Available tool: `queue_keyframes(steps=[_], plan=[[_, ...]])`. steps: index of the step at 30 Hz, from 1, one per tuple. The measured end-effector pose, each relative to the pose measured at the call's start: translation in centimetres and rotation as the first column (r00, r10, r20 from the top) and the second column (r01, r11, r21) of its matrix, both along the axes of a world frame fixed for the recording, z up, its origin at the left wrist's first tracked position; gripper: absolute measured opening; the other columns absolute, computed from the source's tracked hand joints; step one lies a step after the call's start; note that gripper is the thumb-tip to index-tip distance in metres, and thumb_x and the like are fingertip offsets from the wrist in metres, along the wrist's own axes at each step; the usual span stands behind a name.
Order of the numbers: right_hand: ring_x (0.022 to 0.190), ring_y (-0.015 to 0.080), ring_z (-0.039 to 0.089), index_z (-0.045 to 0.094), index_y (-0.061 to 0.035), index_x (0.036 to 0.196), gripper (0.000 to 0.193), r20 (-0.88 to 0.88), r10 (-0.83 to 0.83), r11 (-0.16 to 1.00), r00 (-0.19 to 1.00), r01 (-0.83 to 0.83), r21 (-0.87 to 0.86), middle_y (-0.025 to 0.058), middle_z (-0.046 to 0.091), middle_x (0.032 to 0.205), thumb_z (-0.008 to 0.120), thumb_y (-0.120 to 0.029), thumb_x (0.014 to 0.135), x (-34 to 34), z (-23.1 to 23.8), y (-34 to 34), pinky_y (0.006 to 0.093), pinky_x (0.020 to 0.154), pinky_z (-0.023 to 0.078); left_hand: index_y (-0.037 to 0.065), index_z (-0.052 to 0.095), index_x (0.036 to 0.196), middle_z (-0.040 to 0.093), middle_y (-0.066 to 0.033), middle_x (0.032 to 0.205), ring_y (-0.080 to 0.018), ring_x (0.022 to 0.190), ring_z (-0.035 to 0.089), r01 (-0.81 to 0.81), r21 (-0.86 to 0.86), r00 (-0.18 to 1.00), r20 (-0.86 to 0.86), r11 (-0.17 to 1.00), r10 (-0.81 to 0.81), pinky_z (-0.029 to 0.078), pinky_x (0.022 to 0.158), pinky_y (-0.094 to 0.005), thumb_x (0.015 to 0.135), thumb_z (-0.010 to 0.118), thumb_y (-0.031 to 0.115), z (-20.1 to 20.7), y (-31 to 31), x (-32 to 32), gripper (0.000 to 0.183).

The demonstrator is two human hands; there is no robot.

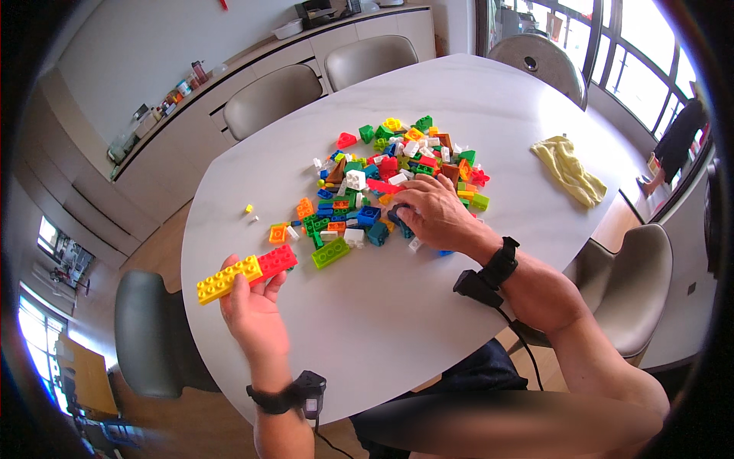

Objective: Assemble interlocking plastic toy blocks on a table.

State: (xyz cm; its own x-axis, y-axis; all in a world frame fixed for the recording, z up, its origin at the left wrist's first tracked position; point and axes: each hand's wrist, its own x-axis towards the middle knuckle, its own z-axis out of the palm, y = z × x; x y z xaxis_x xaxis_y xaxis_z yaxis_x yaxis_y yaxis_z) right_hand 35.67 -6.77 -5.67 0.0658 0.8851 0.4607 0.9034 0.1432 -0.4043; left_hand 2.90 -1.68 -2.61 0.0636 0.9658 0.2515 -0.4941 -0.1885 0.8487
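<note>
Left hand (pixel 256 310) grips the joined yellow-red brick bar (pixel 246 275) near surface's left edge, right hand (pixel 432 214) curled over the brick pile (pixel 390 180) mid-surface; bricks likely light, rigid, slick—pinch sidewalls.

The right hand (pixel 428 214) lies over the near edge of the brick pile (pixel 390 176), hiding the bricks beneath its palm and fingertips, so whether it grips one cannot be told. The left hand (pixel 252 306) covers the underside of the joined yellow and red bricks (pixel 245 273). Items on the far counter (pixel 183 84) are too small to identify.
</note>
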Motion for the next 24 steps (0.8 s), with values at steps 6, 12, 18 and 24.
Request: queue_keyframes(steps=[6,12,18,24], plan=[[0.091,0.0276,0.066,0.065,-0.004,0.098,0.019,-0.38,-0.011,0.949,0.925,0.129,0.288,0.0116,0.069,0.099,0.076,-0.007,0.082,-0.9,2.1,-0.5,0.0398,0.083,0.053,0.005,0.046,0.149,0.061,-0.0148,0.131,-0.0292,0.117,0.065,0.142,-0.02,0.99,-0.009,0.99,-0.142,0.057,0.1,-0.0449,0.105,0.054,0.021,-0.2,-0.7,0.9,0.047],[0.081,0.0073,0.055,0.055,-0.0058,0.099,0.029,-0.782,0.178,0.976,0.597,-0.208,0.064,-0.0001,0.057,0.09,0.081,-0.013,0.089,-4.0,3.5,-2.6,0.0278,0.07,0.05,0.007,0.042,0.152,0.059,-0.0182,0.141,-0.0301,0.123,0.064,0.277,-0.04,0.96,-0.023,0.96,-0.278,0.056,0.105,-0.0486,0.105,0.05,0.012,-0.5,-1.7,1.9,0.048],[0.103,0.016,0.068,0.06,-0.0024,0.129,0.044,-0.78,0.347,0.891,0.521,-0.442,0.101,0.0096,0.069,0.113,0.081,-0.019,0.094,-5.6,3.4,-4.0,0.0333,0.09,0.058,0.009,0.043,0.152,0.06,-0.0175,0.14,-0.0295,0.125,0.064,0.376,-0.046,0.924,-0.052,0.926,-0.378,0.057,0.105,-0.0476,0.105,0.05,0.012,-0.1,-2.5,2.7,0.048],[0.105,0.0224,0.072,0.062,-0.0023,0.13,0.043,-0.53,0.498,0.864,0.686,-0.446,0.235,0.0141,0.073,0.114,0.079,-0.019,0.094,-5.9,2.7,-3.7,0.0363,0.092,0.058,0.01,0.044,0.152,0.061,-0.0169,0.139,-0.0294,0.123,0.065,0.405,-0.046,0.912,-0.051,0.913,-0.407,0.057,0.105,-0.0474,0.104,0.053,0.015,0.0,-2.9,2.9,0.049]])
